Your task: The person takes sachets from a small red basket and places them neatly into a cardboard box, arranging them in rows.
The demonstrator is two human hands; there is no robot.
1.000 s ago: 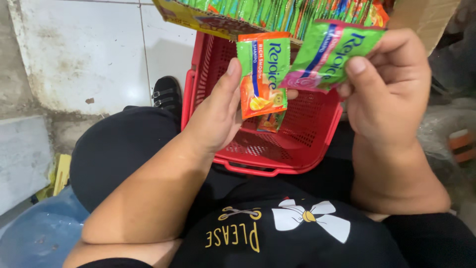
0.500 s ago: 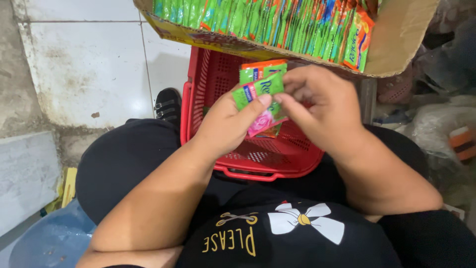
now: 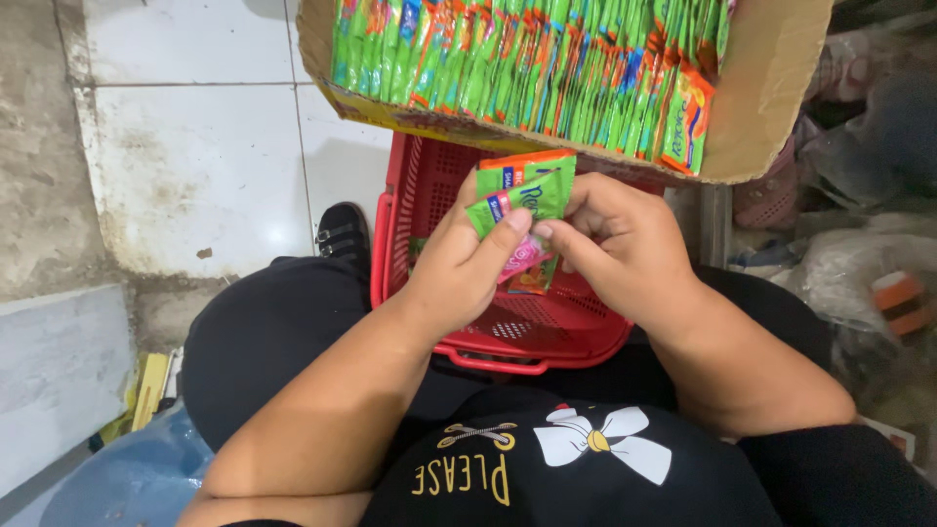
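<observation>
above the red basket (image 3: pixel 429 195), the left hand (image 3: pixel 467 265) and right hand (image 3: pixel 620 244) pinch green-and-orange sachets (image 3: pixel 522 190) together, apparently mid-bundling; next they likely need squaring up before release into the basket.

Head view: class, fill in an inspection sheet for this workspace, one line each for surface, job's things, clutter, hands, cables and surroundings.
Surface: tiled floor, stained; work done over the lap.
Job's things: green and orange sachets held over a red basket; cardboard box packed with upright sachets.
Clutter: plastic bags at right; blue bag lower left.
Hands: left hand and right hand both grip the sachets.
Cables: nothing seen.
Surroundings: black shoe beside the basket.
</observation>
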